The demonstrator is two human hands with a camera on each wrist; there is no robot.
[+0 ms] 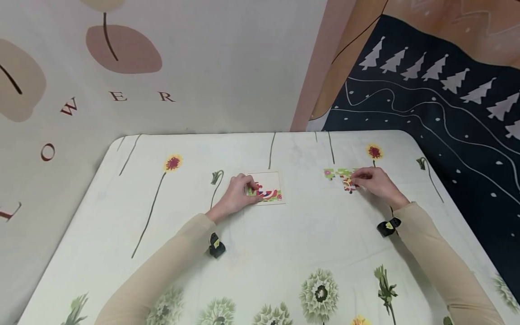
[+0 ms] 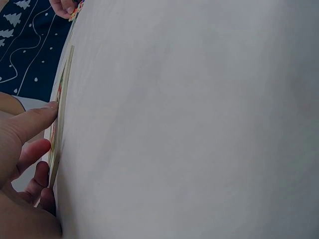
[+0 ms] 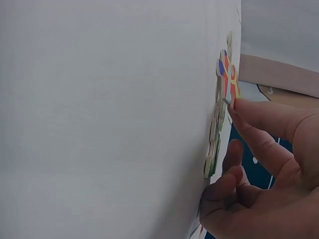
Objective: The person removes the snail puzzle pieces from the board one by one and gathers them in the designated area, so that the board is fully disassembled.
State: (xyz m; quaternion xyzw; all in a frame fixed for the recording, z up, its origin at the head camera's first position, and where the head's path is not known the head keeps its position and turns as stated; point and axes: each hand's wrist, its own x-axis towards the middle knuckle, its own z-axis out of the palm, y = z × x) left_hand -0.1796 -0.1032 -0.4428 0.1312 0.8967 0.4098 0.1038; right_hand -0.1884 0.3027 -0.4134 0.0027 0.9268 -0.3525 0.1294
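A shallow picture puzzle board [image 1: 268,178] lies flat on the table, its near part filled with red, green and blue pieces. My left hand [image 1: 237,195] holds the board by its left side, with thumb and bent fingers on it. In the left wrist view the board [image 2: 61,119] appears nearly edge-on beside the fingers. On the right, my right hand [image 1: 374,183] pinches a red, yellow and blue puzzle piece [image 3: 228,77] between thumb and forefinger. This piece is raised and tilted. Loose green puzzle pieces [image 1: 330,173] lie just beyond and left of it, partly hidden by the hand.
A white cloth with printed flowers covers the table [image 1: 292,234]. Its far edge meets a pale patterned wall hanging [image 1: 227,81]. A dark hanging with printed trees [image 1: 443,104] borders the right side. Small black devices [image 1: 217,247] sit at both wrists.
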